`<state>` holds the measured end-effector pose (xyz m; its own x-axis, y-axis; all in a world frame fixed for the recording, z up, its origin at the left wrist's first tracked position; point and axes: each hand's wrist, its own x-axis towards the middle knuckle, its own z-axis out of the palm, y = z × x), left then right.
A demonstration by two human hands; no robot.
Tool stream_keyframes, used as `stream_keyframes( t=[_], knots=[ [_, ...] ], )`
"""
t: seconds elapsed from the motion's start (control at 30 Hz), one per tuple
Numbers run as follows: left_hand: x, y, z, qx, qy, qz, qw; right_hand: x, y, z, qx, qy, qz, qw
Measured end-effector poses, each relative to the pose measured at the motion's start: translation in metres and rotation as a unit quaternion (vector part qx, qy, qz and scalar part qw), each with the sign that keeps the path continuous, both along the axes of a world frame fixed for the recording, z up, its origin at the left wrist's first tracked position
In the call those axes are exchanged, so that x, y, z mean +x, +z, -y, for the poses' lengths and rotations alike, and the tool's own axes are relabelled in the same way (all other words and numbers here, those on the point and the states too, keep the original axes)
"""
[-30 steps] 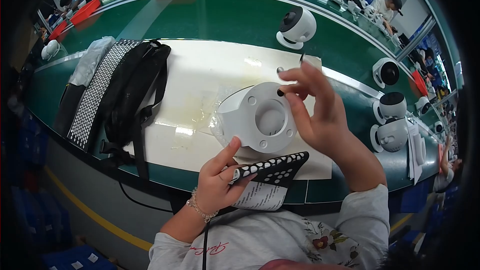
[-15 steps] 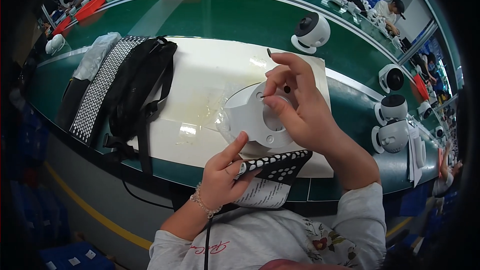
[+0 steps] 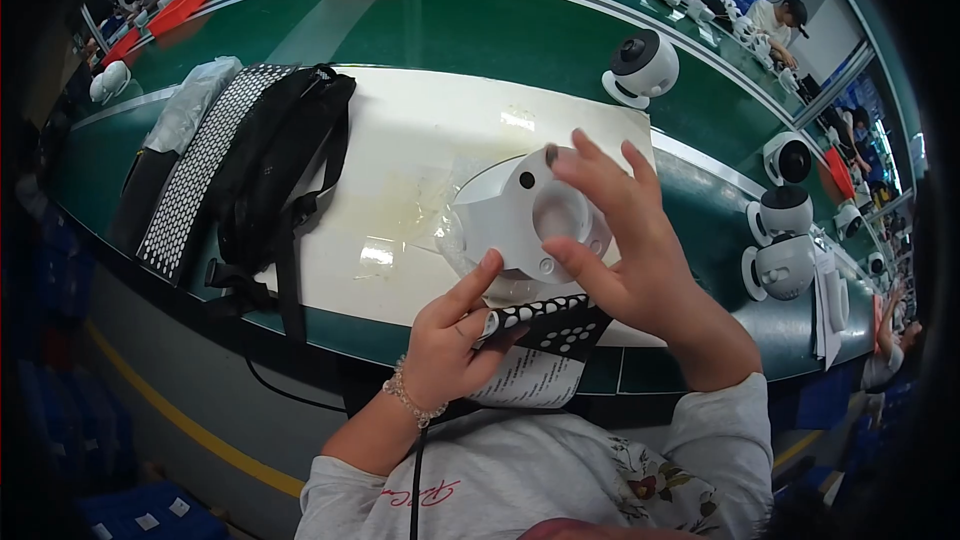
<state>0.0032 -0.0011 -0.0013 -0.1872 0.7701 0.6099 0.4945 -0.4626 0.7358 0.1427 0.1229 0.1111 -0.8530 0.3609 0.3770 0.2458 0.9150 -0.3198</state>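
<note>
white round base (image 3: 520,215) steadied by left hand (image 3: 455,340) fingers; right hand (image 3: 620,240) fingers spread wide, touching it

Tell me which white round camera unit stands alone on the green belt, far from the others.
The camera unit beyond the white mat's far corner; the other three cluster at the right.

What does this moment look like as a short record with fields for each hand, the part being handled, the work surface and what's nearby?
left hand: steadies the lower edge of the white round base, and grips a black sheet with white dots
right hand: fingers spread over the base's centre hub
white round base: tilted up toward the person, underside with holes facing the camera
black sheet with white dots: under the base, at the mat's near edge
surface: white mat on a green bench
nearby: black bag at left; white dome cameras at right
</note>
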Motion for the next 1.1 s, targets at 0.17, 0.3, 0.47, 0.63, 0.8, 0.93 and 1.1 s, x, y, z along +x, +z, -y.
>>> stream_keyframes(
  t=[0.17, 0.3, 0.47, 0.63, 0.8, 0.93, 1.1],
  knots=[
    [0.000, 0.002, -0.002, 0.003, -0.005, 0.007, 1.000, 0.013, -0.024, 0.001, -0.085, 0.002, -0.070, 0.994],
    [-0.001, 0.000, -0.002, 0.002, -0.007, 0.016, 1.000, 0.009, -0.028, 0.006, -0.164, 0.011, -0.073, 0.984],
    [0.001, -0.001, -0.001, -0.028, -0.017, 0.062, 0.998, 0.011, -0.030, 0.011, -0.089, -0.014, -0.061, 0.994],
    [0.001, -0.001, -0.001, -0.018, -0.004, 0.052, 0.998, 0.021, -0.037, 0.014, 0.070, -0.018, -0.049, 0.996],
    [0.002, 0.001, -0.003, -0.006, 0.006, 0.050, 0.999, 0.026, -0.032, 0.026, 0.213, -0.042, -0.005, 0.976],
    [0.004, -0.002, -0.004, 0.011, 0.019, 0.042, 0.999, 0.017, -0.034, 0.028, 0.113, -0.041, -0.075, 0.990],
    [0.003, -0.003, -0.001, -0.032, 0.002, 0.063, 0.997, 0.017, -0.045, 0.023, 0.163, 0.055, -0.132, 0.976]
  ],
)
